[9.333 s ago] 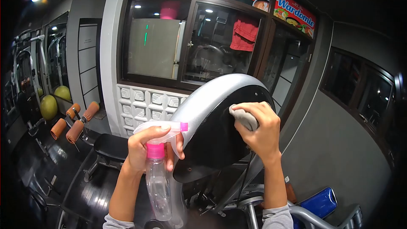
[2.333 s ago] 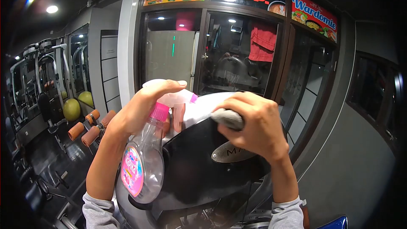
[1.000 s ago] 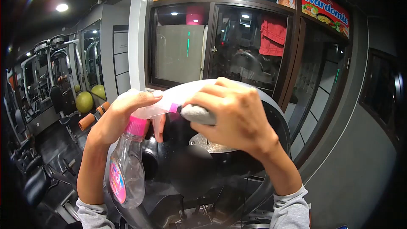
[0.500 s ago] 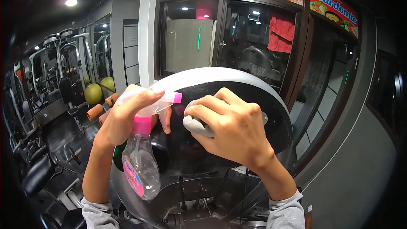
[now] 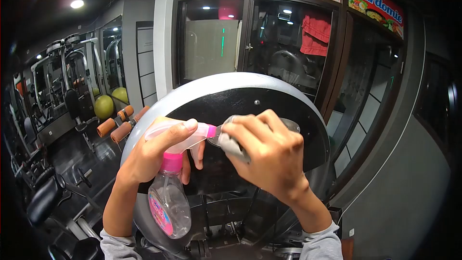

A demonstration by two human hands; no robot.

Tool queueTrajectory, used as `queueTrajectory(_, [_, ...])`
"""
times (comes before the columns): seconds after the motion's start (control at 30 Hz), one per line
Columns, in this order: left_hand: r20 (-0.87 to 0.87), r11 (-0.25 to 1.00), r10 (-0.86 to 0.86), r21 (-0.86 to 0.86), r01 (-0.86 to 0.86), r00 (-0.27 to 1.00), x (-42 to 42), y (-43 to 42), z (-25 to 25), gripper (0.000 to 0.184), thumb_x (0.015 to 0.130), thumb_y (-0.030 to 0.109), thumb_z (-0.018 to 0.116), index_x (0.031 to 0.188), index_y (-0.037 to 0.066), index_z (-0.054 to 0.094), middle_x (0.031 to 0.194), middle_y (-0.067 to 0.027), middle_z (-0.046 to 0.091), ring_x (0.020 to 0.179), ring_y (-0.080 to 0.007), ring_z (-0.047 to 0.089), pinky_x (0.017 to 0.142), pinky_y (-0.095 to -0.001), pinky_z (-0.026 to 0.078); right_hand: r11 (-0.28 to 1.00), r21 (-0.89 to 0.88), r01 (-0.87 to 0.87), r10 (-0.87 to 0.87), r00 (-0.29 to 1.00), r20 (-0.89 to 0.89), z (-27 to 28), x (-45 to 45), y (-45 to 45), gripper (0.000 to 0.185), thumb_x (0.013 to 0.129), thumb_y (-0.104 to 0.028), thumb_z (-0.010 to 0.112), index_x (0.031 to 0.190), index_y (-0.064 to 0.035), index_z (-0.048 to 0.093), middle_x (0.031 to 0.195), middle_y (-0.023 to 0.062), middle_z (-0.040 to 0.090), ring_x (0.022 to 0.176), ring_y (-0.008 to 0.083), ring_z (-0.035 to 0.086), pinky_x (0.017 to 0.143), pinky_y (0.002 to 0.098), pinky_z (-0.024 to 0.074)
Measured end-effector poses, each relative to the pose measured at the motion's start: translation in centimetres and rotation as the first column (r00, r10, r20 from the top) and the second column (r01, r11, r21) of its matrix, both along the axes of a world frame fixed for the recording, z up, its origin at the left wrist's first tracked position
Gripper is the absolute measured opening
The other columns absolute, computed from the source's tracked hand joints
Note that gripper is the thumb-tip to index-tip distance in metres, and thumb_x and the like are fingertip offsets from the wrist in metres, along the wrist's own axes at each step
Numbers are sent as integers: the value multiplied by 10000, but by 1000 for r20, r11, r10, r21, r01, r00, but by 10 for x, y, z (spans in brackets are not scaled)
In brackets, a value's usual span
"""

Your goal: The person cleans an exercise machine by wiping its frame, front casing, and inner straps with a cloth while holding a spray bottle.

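Note:
My left hand [image 5: 154, 151] is wrapped round the neck and trigger of a clear spray bottle [image 5: 174, 204] with a pink collar and a pink nozzle. The nozzle points right, close beside a grey cloth [image 5: 232, 145]. That cloth is bunched in my right hand [image 5: 269, 151], over the black panel [image 5: 211, 110] of a gym machine. A curved silver rim [image 5: 240, 79] arches round the panel. Behind the cloth and fingers, an oval metal badge [image 5: 291, 125] on the panel is partly hidden.
Glass windows with a red cloth [image 5: 315, 35] stand behind the machine. Orange foam rollers [image 5: 107, 127], green balls [image 5: 104, 107] and a black seat [image 5: 44, 200] are at the left. A grey wall [image 5: 394, 197] rises at the right.
Over the last half second, both hands have moved lower, and the right hand with the cloth has shifted slightly right. More of the panel's upper part now shows above them.

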State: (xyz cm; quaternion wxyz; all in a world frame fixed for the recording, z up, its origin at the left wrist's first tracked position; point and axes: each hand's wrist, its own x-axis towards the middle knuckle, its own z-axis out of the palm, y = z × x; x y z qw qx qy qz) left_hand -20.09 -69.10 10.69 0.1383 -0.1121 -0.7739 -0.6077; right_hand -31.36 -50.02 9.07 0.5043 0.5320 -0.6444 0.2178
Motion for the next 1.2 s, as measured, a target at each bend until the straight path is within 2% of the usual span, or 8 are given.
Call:
queueTrajectory(0.17, [-32, 1000, 7, 9, -6, 999, 2, 1, -2, 542, 962, 443, 480, 842, -58, 648, 680, -153, 640, 446, -204, 610, 424, -267, 490, 995, 16, -101, 100, 994, 34, -11, -7, 29, 232, 657, -154, 805, 873, -172, 721, 870, -46, 689, 754, 155, 637, 606, 266, 536])
queueTrajectory(0.43, [-53, 998, 61, -18, -62, 997, -1, 2, -8, 592, 925, 487, 482, 790, -66, 642, 661, -184, 657, 414, -216, 610, 387, -286, 491, 987, -103, 125, -115, 988, 99, -8, -2, 23, 261, 645, -146, 807, 888, -155, 713, 904, -24, 698, 743, 176, 628, 603, 293, 531])
queueTrajectory(0.5, [-55, 997, 73, -12, -74, 996, 0, 3, -8, 594, 924, 491, 483, 791, -66, 642, 660, -183, 657, 415, -216, 610, 385, -287, 489, 997, -80, 23, -19, 998, 56, -19, 7, 11, 233, 686, -163, 785, 903, -140, 704, 923, -30, 689, 756, 164, 623, 590, 265, 528])
queueTrajectory(0.7, [-76, 999, 43, -6, -44, 996, 2, 0, -9, 580, 928, 479, 487, 796, -63, 644, 670, -187, 659, 409, -221, 604, 378, -292, 482, 992, 3, -123, 123, 990, 66, -41, 15, 26, 355, 572, -111, 833, 911, -175, 750, 917, -35, 724, 729, 135, 631, 631, 241, 537])
queueTrajectory(0.77, [-58, 1000, 30, -6, -30, 998, 3, 0, -9, 514, 951, 406, 473, 850, -61, 662, 683, -154, 651, 447, -197, 602, 422, -265, 482, 999, -28, -25, 27, 996, 82, -40, 9, 42, 407, 514, -80, 839, 899, -179, 755, 917, -19, 730, 731, 160, 641, 640, 261, 539])
queueTrajectory(0.97, [-78, 999, 44, 3, -44, 996, 1, 4, -10, 512, 947, 412, 483, 830, -56, 657, 676, -143, 653, 443, -191, 597, 422, -257, 475, 981, -136, 135, -107, 975, 197, -33, 4, 53, 363, 570, -54, 792, 920, -129, 734, 922, 39, 719, 794, 224, 659, 670, 322, 542])
queueTrajectory(1.17, [-60, 999, 44, -10, -45, 997, 5, 9, -8, 498, 945, 409, 500, 825, -50, 652, 683, -132, 650, 456, -187, 604, 439, -255, 476, 997, -66, -41, 46, 996, 75, -67, 35, 15, 333, 610, -115, 824, 930, -166, 749, 935, -21, 711, 770, 153, 637, 640, 271, 545])
queueTrajectory(1.2, [-53, 999, 44, -5, -44, 998, 6, 10, -9, 488, 946, 401, 504, 830, -50, 651, 689, -127, 647, 467, -187, 609, 448, -259, 481, 998, -41, -49, 51, 998, 45, -72, 33, 17, 305, 660, -123, 745, 964, -138, 738, 963, -28, 701, 792, 142, 639, 617, 252, 538])
